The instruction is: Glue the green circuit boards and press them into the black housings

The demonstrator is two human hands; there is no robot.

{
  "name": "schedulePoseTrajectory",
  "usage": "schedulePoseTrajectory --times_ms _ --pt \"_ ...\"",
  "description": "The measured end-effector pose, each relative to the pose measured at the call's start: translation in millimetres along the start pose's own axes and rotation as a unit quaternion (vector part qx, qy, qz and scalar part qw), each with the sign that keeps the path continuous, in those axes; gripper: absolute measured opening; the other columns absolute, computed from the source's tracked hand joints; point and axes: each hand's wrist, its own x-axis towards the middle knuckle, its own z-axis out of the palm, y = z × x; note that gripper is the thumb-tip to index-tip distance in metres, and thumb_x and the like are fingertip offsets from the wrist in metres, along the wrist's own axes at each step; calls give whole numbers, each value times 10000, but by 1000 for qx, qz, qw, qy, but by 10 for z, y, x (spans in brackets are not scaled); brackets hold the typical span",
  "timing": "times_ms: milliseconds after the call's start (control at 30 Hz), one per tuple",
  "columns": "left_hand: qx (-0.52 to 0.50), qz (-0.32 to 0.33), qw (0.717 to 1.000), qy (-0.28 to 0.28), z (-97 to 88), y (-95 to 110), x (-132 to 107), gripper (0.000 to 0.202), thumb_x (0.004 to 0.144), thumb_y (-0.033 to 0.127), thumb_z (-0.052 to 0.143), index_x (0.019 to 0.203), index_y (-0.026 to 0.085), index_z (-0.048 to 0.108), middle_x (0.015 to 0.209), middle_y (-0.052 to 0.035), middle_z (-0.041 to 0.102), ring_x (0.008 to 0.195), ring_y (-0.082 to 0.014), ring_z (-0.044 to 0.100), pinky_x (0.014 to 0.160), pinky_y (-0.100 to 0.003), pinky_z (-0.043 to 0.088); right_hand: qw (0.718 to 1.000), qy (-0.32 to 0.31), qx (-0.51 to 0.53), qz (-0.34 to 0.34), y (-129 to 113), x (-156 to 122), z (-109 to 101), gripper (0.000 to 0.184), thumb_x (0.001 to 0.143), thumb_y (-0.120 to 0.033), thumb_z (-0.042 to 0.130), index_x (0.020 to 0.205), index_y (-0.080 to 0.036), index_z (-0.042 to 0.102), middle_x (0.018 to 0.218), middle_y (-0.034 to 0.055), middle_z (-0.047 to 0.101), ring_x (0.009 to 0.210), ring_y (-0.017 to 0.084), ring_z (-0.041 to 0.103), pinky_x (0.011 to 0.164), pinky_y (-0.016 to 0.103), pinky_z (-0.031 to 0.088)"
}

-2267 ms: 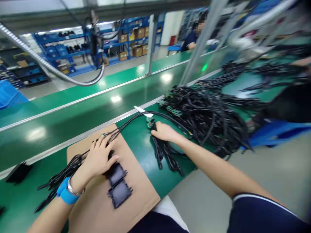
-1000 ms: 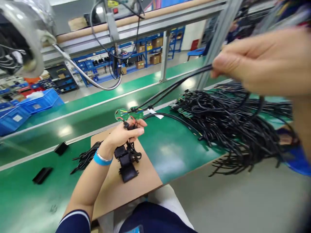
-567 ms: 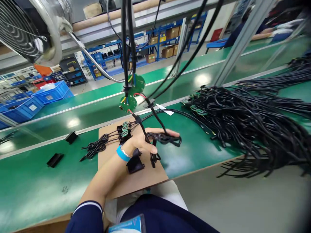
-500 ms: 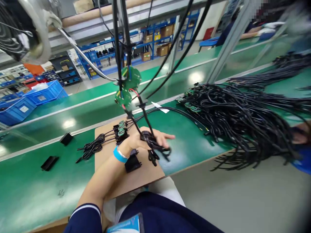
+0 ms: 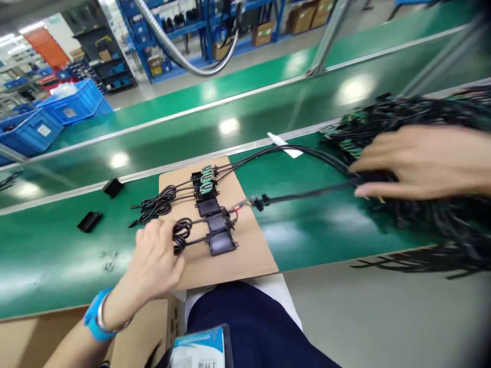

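Note:
My left hand [image 5: 159, 255], with a blue wristband, is closed around small coils of black cable [image 5: 182, 230] at the left of a cardboard sheet [image 5: 251, 250]. From these coils the leads cross black plastic housings [image 5: 222, 243]. More black cables [image 5: 307, 194] stretch rightward to my right hand [image 5: 425, 161], whose fingers curl over them beside the big cable pile; it is smeared by motion. Higher on the sheet, green circuit boards [image 5: 206, 179] sit at other housings, with coiled cables [image 5: 157, 204] to their left. The boards on the stretched cables are blurred.
A large heap of black cables [image 5: 433, 220] covers the bench's right side, some ends hanging over the edge. Two loose black housings [image 5: 90, 222] lie at left. A white tube-like object [image 5: 284, 144] lies near the rail. Blue bins [image 5: 72, 105] stand behind.
The raised cables and their green boards have come down over the cardboard. My left hand has moved left and down with the coils. My right hand has come into view at the right.

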Motion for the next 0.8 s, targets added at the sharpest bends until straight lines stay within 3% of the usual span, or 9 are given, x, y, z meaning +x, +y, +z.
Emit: schedulePoseTrajectory --times_ms 100,167,267,400,500,700,800 --pt "-18 -6 995 -101 295 121 -69 648 795 401 585 1343 98 417 1175 -204 506 1061 -380 501 817 -500 422 998 -55 27 -23 -390 257 754 596 927 -672 414 847 -162 712 941 116 670 980 245 563 873 410 410" --pt "-56 -4 988 -141 395 103 -58 759 774 516 623 1385 125 397 1219 -199 488 1093 -384 476 843 -514 407 994 -97 44 -34 -685 359 1199 561 922 -658 439 885 -168 710 947 120 664 974 250 557 880 413 409" --pt "-111 -1 980 -168 435 47 -9 832 761 698 600 1385 180 415 1238 -180 484 1098 -379 463 854 -518 390 983 -164 68 -50 -1003 481 1613 498 927 -617 458 902 -181 696 939 113 649 959 255 541 885 423 403" --pt "-141 -24 974 -177 478 43 42 622 911 660 422 1345 216 467 1208 -157 501 1072 -347 472 842 -499 381 962 -245 94 -74 -1099 485 1719 311 831 -508 655 796 -200 636 883 73 608 897 235 532 831 380 418" --pt "-135 -14 975 -178 536 83 52 517 920 582 438 1287 228 522 1175 -146 507 1071 -348 471 852 -512 368 959 -241 123 -79 -1054 375 1712 205 849 -364 651 767 -202 557 841 41 580 808 184 537 727 306 415" --pt "-128 18 976 -173 619 174 7 638 810 527 556 1312 135 511 1225 -186 506 1088 -378 472 907 -553 343 969 -197 57 -140 -1043 261 1834 173 922 -272 509 762 -204 509 782 30 564 684 152 522 613 274 360" --pt "-149 16 974 -169 604 161 -13 727 749 534 629 1335 127 489 1267 -188 495 1110 -383 456 936 -551 331 969 -179 38 -163 -1040 318 1758 229 952 -309 488 753 -203 530 794 42 590 720 161 549 646 281 386"
